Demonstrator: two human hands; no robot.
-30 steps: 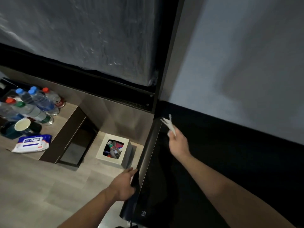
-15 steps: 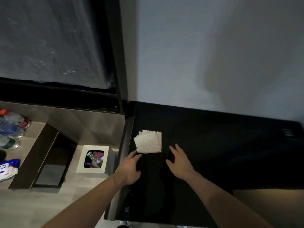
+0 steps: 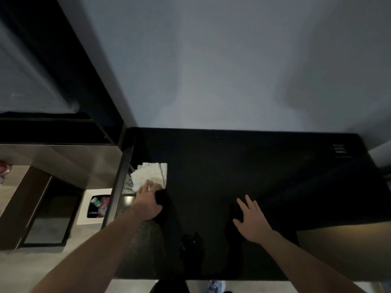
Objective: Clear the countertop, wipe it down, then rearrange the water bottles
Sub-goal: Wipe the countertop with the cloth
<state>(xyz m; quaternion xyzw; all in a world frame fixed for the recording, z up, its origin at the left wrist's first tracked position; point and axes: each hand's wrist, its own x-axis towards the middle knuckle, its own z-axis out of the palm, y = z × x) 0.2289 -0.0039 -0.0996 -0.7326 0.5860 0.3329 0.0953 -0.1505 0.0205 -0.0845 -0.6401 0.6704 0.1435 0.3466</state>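
A black countertop fills the middle of the head view. A folded white wipe lies on it near the left edge. My left hand presses its fingers down on the wipe's near edge. My right hand is flat and spread on the bare counter to the right, holding nothing. Of the water bottles, only a red-capped sliver shows at the far left edge, on a lower wooden shelf.
A white square bin with rubbish inside stands on the floor, left of the counter. A dark low cabinet is beside it. A grey wall backs the counter. Small vent slots mark its far right corner.
The view has swung right and over the counter. The wipe, held up by my right hand a second ago, now lies flat. My left hand moved onto it and my right hand moved away rightwards.
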